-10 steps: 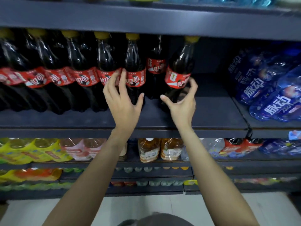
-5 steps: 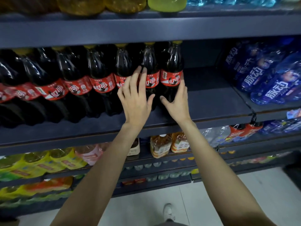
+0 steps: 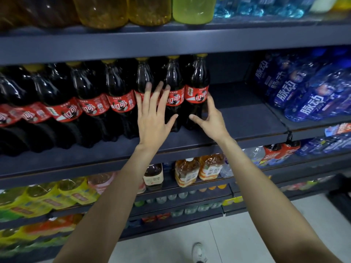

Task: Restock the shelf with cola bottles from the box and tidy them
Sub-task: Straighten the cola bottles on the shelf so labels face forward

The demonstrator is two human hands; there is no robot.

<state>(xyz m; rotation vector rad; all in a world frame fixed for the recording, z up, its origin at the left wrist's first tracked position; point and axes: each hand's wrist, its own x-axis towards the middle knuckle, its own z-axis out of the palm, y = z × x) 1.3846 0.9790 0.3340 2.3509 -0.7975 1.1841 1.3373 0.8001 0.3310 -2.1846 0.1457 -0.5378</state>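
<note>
A row of dark cola bottles [image 3: 121, 103] with red labels and yellow caps stands on the dark middle shelf [image 3: 247, 120]. My right hand [image 3: 210, 118] holds the rightmost cola bottle [image 3: 197, 80] low down, thumb on its front and fingers round its right side. That bottle stands upright, close against its neighbour [image 3: 173, 76]. My left hand [image 3: 153, 118] is spread flat, its straight fingers touching the labels of the two bottles left of it. No box is in view.
Blue drink bottles [image 3: 303, 95] lie stacked on the shelf section to the right. Bare shelf lies between them and the cola. Yellow and green bottles [image 3: 148, 10] stand on the shelf above, tea bottles [image 3: 197, 171] below. My shoe [image 3: 199, 251] is on the pale floor.
The rightmost cola bottle went from tilted to upright and moved left against the row. My left hand shifted right along the labels. The view dropped lower.
</note>
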